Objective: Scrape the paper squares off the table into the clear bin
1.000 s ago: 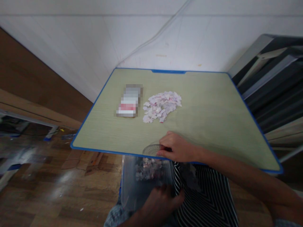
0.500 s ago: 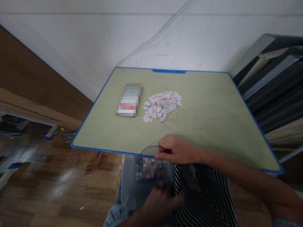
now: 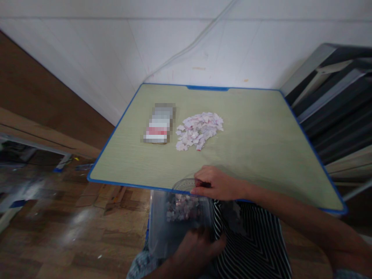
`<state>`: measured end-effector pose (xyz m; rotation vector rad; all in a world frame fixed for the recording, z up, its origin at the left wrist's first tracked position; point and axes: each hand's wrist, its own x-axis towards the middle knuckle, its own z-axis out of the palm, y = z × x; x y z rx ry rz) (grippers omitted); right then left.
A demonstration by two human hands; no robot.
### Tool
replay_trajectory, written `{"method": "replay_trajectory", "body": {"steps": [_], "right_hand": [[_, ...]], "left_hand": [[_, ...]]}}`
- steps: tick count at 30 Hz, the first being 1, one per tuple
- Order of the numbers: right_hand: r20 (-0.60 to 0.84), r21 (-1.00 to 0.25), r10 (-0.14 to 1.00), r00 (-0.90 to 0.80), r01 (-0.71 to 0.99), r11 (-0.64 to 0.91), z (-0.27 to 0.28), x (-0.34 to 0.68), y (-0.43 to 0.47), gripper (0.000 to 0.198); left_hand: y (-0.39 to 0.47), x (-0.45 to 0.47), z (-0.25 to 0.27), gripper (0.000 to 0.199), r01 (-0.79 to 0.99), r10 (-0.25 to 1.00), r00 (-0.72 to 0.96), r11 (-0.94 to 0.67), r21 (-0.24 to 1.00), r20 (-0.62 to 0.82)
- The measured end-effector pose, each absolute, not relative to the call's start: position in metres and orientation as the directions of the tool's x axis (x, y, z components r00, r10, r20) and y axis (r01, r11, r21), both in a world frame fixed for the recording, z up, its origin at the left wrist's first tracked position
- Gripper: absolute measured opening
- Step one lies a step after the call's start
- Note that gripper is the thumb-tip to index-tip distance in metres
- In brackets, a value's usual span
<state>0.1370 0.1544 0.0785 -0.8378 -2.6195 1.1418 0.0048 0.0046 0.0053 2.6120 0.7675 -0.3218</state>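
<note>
Protractor (image 3: 184, 185), clear and curved, lies low in the centre of the frame at the near edge of the bench (image 3: 261, 131), pinched between the thumb and curled fingers of the right hand (image 3: 216, 182). Just below it, in the lower centre, a see-through tub (image 3: 154, 228) stands partly under the bench edge, with a heap of small scraps (image 3: 183, 208) towards its far end. The left hand (image 3: 200, 246) is at the tub's near right part, fingers bent; it is too dim there to tell whether it grips anything. Beside it, at lower right of centre, is black-and-white striped cloth (image 3: 258, 236).

In the middle of the frame, a loose pile of torn pale paper (image 3: 200, 130) sits on the bench, and just left of it lies an oblong item (image 3: 159, 124) blurred into blocks. Across the top runs a white wall (image 3: 87, 50) with a pale cable (image 3: 193, 44); wood-look floor (image 3: 95, 244) fills the lower left.
</note>
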Motion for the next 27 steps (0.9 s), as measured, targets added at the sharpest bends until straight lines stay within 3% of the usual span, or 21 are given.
{"method": "replay_trajectory", "body": {"steps": [9, 12, 15, 19, 21, 27], "right_hand": [[-0.074, -0.729, 0.6, -0.797, 0.454, 0.512, 0.081, 0.145, 0.16, 0.029], [-0.062, -0.723, 0.546, -0.835, 0.415, 0.553, 0.084, 0.162, 0.172, 0.034], [-0.159, -0.731, 0.478, -0.864, 0.429, 0.531, 0.093, 0.182, 0.185, 0.032], [-0.363, -0.792, 0.396, -0.843, 0.503, 0.345, 0.103, 0.195, 0.189, 0.022], [-0.396, -0.81, 0.348, -0.85, 0.502, 0.304, 0.104, 0.193, 0.186, 0.021], [-0.241, -0.792, 0.319, -0.917, 0.375, 0.482, 0.098, 0.183, 0.176, 0.021]], "left_hand": [[0.0, 0.002, 0.0, 0.049, 0.555, 0.483, 0.831, -0.758, 0.343, -0.276], [0.002, 0.003, 0.002, 0.049, 0.552, 0.478, 0.833, -0.762, 0.34, -0.28], [0.002, 0.003, 0.002, 0.049, 0.554, 0.478, 0.83, -0.769, 0.32, -0.287], [0.001, 0.004, 0.001, 0.051, 0.553, 0.485, 0.831, -0.771, 0.317, -0.272], [0.0, 0.003, 0.0, 0.051, 0.555, 0.488, 0.83, -0.771, 0.313, -0.269], [-0.002, 0.003, -0.004, 0.05, 0.561, 0.506, 0.827, -0.777, 0.287, -0.247]]}}
